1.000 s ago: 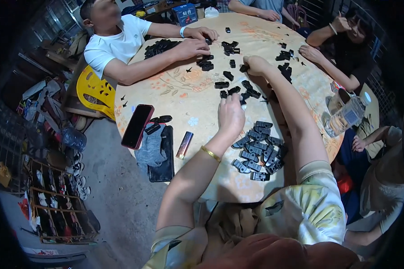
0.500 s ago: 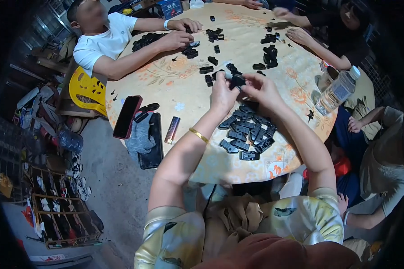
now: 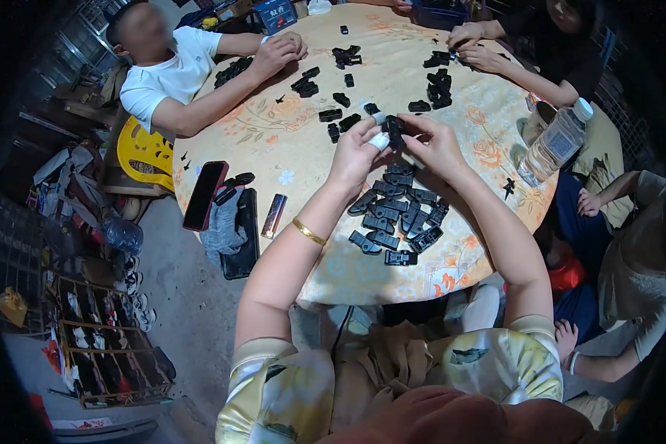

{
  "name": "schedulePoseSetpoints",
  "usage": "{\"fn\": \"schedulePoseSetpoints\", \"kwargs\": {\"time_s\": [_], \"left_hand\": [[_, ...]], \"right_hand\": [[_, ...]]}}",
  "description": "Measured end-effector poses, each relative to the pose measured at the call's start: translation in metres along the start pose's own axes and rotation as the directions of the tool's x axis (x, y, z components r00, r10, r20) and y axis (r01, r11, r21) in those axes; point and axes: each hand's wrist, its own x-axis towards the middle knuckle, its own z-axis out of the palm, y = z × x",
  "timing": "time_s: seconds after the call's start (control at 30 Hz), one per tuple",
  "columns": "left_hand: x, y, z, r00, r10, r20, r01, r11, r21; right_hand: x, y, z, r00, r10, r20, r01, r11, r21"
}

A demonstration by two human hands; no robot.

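Note:
Over the middle of the table, my left hand (image 3: 354,157) and my right hand (image 3: 438,148) come together on a small black plastic part (image 3: 394,132). White wraps cover fingertips of my left hand, which are closed against the part's left side. My right thumb and fingers pinch its right side. Its exact kind is hard to make out. Just below my hands lies a pile of similar black plastic parts (image 3: 401,211), oblong and clip-like. Beyond my left hand, several more black parts (image 3: 331,115) are scattered singly.
A phone (image 3: 206,196), grey cloth (image 3: 227,226), black flat case (image 3: 246,237) and slim lighter-like tube (image 3: 274,215) lie at left on the round patterned table (image 3: 318,277). A clear bottle (image 3: 557,146) stands at right. Co-workers sit at far left and far right; another person is at right.
The part between my hands has turned more upright, and my left fingers have shifted, showing their white wraps. The co-worker at far left has drawn both hands together; the far-right co-worker's hands have met.

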Motion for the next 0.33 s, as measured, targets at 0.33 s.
{"fn": "schedulePoseSetpoints", "kwargs": {"time_s": [0.33], "left_hand": [[-0.0018,0.011,0.0032,1.0,-0.003,0.003,0.003,0.995,-0.096]], "right_hand": [[-0.004,-0.0081,0.004,0.941,-0.239,-0.241,0.162,0.939,-0.303]]}}
